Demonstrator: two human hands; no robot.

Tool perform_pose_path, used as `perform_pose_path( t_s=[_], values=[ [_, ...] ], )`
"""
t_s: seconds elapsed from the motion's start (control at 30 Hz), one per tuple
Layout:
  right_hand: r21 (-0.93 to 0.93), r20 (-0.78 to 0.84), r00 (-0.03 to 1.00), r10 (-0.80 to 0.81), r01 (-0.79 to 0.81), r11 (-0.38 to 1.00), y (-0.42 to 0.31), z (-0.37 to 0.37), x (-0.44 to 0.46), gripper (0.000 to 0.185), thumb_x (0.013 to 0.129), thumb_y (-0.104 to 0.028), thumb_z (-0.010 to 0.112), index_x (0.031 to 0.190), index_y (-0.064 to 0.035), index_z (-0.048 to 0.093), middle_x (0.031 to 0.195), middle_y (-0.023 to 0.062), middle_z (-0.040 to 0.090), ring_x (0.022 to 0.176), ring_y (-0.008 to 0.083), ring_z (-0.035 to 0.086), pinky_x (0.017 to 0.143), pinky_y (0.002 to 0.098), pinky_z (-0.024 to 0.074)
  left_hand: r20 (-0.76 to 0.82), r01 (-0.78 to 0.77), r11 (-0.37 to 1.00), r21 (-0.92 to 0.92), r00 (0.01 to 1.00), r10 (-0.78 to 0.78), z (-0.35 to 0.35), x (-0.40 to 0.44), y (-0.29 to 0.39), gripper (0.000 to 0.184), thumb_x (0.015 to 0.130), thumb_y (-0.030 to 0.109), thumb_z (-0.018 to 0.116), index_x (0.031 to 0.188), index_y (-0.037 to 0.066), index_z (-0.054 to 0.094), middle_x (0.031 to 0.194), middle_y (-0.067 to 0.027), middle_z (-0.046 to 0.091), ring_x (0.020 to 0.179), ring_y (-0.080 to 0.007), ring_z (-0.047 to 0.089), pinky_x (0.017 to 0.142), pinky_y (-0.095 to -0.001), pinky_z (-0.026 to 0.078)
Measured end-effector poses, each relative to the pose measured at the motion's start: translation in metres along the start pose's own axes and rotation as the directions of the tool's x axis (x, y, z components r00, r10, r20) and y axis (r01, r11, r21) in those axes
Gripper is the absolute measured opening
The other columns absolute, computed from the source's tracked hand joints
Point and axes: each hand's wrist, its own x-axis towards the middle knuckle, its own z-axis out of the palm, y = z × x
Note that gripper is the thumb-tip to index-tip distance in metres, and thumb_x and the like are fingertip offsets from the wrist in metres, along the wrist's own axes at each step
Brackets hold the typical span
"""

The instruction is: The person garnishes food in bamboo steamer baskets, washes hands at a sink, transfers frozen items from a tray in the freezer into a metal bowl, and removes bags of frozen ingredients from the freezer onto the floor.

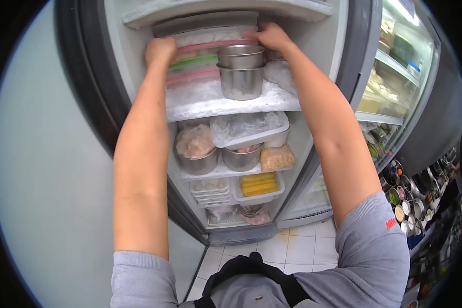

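While both arms reach in, upper shelf: upper centre of the frame, frosted.
Left hand: at the left end of the zip bags; fingers curled, tips hidden; whether they pinch, cannot tell.
Right hand: at the right end of the same bags, fingers bent towards the pink seal; contact side hidden, grip cannot be told.
Zip bags: stacked, pink and green seals, behind and left of the steel pots.
Steel pots: two, one atop the other, upright on the frost.
Middle shelf: centre of the frame; bagged pale food in a steel pot, left; white tray tilted over another pot; bag of light-brown food, right.
Lower shelf: stacked trays, left, beside a white tub of yellow packets.
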Motion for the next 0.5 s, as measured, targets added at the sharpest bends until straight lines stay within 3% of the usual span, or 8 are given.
perform_pose_path(
  t_s=[0.07, 0.1, 0.2, 0.27, 0.33, 0.37, 0.43, 0.5],
  values=[
    [-0.111, 0.143, 0.986, -0.085, 0.101, 0.989, -0.002, 0.010, 0.010, 0.074, 0.076, -0.055, 0.076, 0.116, 0.0071, 0.065, 0.113, 0.0233, 0.069, 0.108, 0.0334, 0.066, 0.093, 0.0404, 0.0508, 0.117, 0.114, 0.963, -0.244, 0.989, -0.087, -0.002, 0.004, 0.000, 0.047, 0.083, 0.032, 0.051, 0.097, -0.007, 0.071, 0.102, -0.0281, 0.069, 0.105, -0.0399, 0.066, 0.094, -0.0426, 0.048],
    [-0.067, 0.056, 0.998, -0.026, 0.030, 0.997, -0.004, 0.015, 0.004, 0.067, 0.076, -0.054, 0.074, 0.107, 0.0054, 0.069, 0.104, 0.0216, 0.071, 0.103, 0.0319, 0.068, 0.091, 0.0401, 0.0515, 0.116, 0.123, 0.964, -0.234, 0.988, -0.098, 0.002, 0.007, -0.001, 0.047, 0.083, 0.032, 0.051, 0.097, -0.007, 0.071, 0.102, -0.0281, 0.069, 0.105, -0.0399, 0.066, 0.094, -0.0426, 0.048],
    [-0.164, 0.059, 0.998, 0.000, 0.010, 0.986, -0.003, 0.004, 0.007, 0.064, 0.077, -0.055, 0.073, 0.101, 0.0044, 0.070, 0.098, 0.0202, 0.072, 0.098, 0.0318, 0.069, 0.090, 0.0399, 0.0519, -0.162, 0.100, 0.969, -0.226, 0.977, -0.139, 0.021, 0.011, -0.005, 0.050, 0.082, 0.036, 0.052, 0.087, -0.009, 0.071, 0.090, -0.0251, 0.071, 0.085, -0.0354, 0.070, 0.084, -0.0400, 0.050],
    [-0.179, 0.071, 0.997, -0.018, 0.031, 0.983, 0.018, 0.009, 0.016, 0.060, 0.082, -0.053, 0.069, 0.108, 0.0006, 0.069, 0.104, 0.0188, 0.071, 0.101, 0.0282, 0.068, 0.088, 0.0414, 0.0520, -0.092, 0.083, 0.961, -0.263, 0.990, -0.111, 0.024, 0.007, -0.006, 0.054, 0.082, 0.042, 0.055, 0.086, -0.010, 0.069, 0.085, -0.0217, 0.070, 0.075, -0.0324, 0.068, 0.077, -0.0403, 0.050],
    [-0.151, -0.226, 0.968, -0.107, 0.074, 0.986, 0.039, 0.018, 0.021, 0.040, 0.080, -0.028, 0.076, 0.101, 0.0052, 0.067, 0.091, 0.0229, 0.069, 0.084, 0.0310, 0.067, 0.073, 0.0392, 0.0516, 0.025, 0.096, 0.862, -0.497, 0.995, -0.097, 0.023, -0.005, 0.003, 0.048, 0.085, 0.045, 0.060, 0.071, 0.000, 0.057, 0.061, -0.0059, 0.050, 0.055, -0.0194, 0.049, 0.059, -0.0362, 0.043],
    [-0.059, -0.129, 0.991, -0.022, 0.015, 0.998, 0.038, 0.008, 0.022, 0.049, 0.080, -0.034, 0.076, 0.107, 0.0069, 0.069, 0.105, 0.0282, 0.069, 0.098, 0.0335, 0.069, 0.082, 0.0396, 0.0524, 0.025, 0.099, 0.863, -0.495, 0.995, -0.100, 0.019, -0.008, 0.010, 0.048, 0.085, 0.045, 0.060, 0.071, 0.000, 0.057, 0.061, -0.0059, 0.050, 0.055, -0.0194, 0.049, 0.059, -0.0362, 0.043],
    [0.058, -0.084, 0.996, 0.020, -0.015, 0.998, 0.034, -0.004, 0.009, 0.048, 0.080, -0.035, 0.076, 0.103, 0.0074, 0.070, 0.101, 0.0280, 0.069, 0.097, 0.0349, 0.069, 0.082, 0.0402, 0.0523, 0.059, 0.105, 0.911, -0.398, 0.994, -0.089, 0.015, -0.014, 0.019, 0.063, 0.080, 0.049, 0.063, 0.096, -0.012, 0.065, 0.075, -0.0128, 0.062, 0.063, -0.0215, 0.058, 0.063, -0.0361, 0.048],
    [0.267, -0.061, 0.987, 0.149, -0.128, 0.955, 0.010, -0.021, -0.014, 0.045, 0.080, -0.035, 0.077, 0.095, 0.0074, 0.072, 0.093, 0.0267, 0.071, 0.092, 0.0366, 0.071, 0.081, 0.0408, 0.0526, -0.005, 0.089, 0.910, -0.406, 0.995, -0.100, 0.011, -0.018, 0.014, 0.058, 0.081, 0.050, 0.064, 0.086, -0.007, 0.062, 0.068, -0.0083, 0.054, 0.058, -0.0188, 0.051, 0.059, -0.0340, 0.041]
  ],
)
